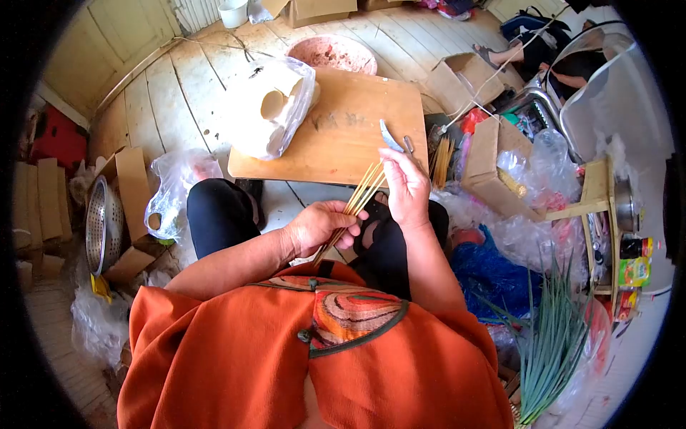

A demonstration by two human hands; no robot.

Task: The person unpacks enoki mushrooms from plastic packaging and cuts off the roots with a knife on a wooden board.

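Note:
My left hand [325, 227] is closed around a small bundle of thin bamboo skewers [363, 191], held at a slant above my lap. Their upper ends fan slightly toward my right hand [406, 182]. That hand is raised with its fingers stretched out, the fingertips and palm side against or very near the skewer tips. Just beyond it, a small curved blade [386, 134] and a little metal loop [409, 144] lie on the low wooden table [357, 100]. More skewers [443, 161] stand bunched to the right of the table.
A plastic bag of white rolls [268, 107] sits on the table's left side. Behind is a pink basin [332, 53]. Cardboard boxes [493, 168], a blue plastic bag [489, 275] and green onions [554, 343] crowd the right. A metal colander [103, 225] leans at left. Another person's leg [507, 56] shows far right.

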